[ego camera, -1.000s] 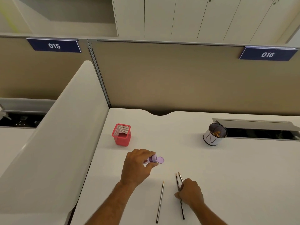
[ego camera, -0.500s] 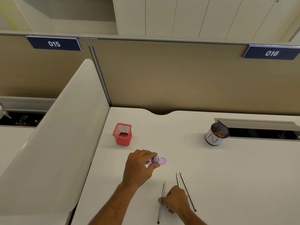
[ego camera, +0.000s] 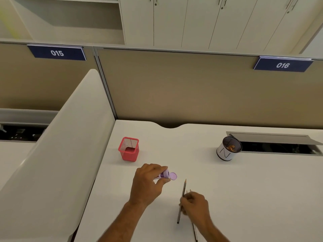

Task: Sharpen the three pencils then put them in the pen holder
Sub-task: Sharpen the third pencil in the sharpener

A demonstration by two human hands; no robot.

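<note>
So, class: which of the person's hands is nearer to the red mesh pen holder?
Left. The left hand, gripping the purple sharpener, sits just in front of the pen holder. The right hand, holding a pencil, is farther off to the right.

A white desk [ego camera: 244, 189] is being used to carry everything. A red mesh pen holder [ego camera: 129, 149] is standing upright on it toward the back left. A white round cup [ego camera: 227, 148] with brown shavings inside is standing well apart from it, toward the back right, just beside a long dark slot [ego camera: 279, 148] that is cut into the desk top. Parts of two pencils [ego camera: 194, 230] are being seen lying on the desk at the near edge, mostly hidden under a hand.
</note>
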